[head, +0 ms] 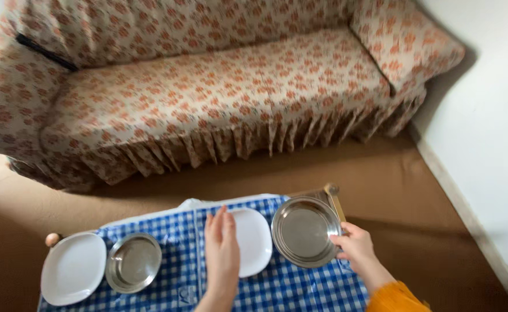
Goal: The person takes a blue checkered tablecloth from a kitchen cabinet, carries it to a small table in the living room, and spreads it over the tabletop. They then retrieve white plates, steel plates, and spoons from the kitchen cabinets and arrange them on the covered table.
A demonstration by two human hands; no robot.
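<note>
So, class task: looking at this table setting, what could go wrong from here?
1. The large steel plate, gripped at its rim by the right hand, sits at the table's corner and may slip off.
2. The white plate at the far left overhangs the checked cloth; a knock could tip it.

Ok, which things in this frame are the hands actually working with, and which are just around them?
In hand:
- right hand gripping the rim of the large steel plate
- left hand lying flat on the white plate in the middle

Just there:
- small steel plate
- white plate at the left end
- blue checked tablecloth
- floral sofa
</note>
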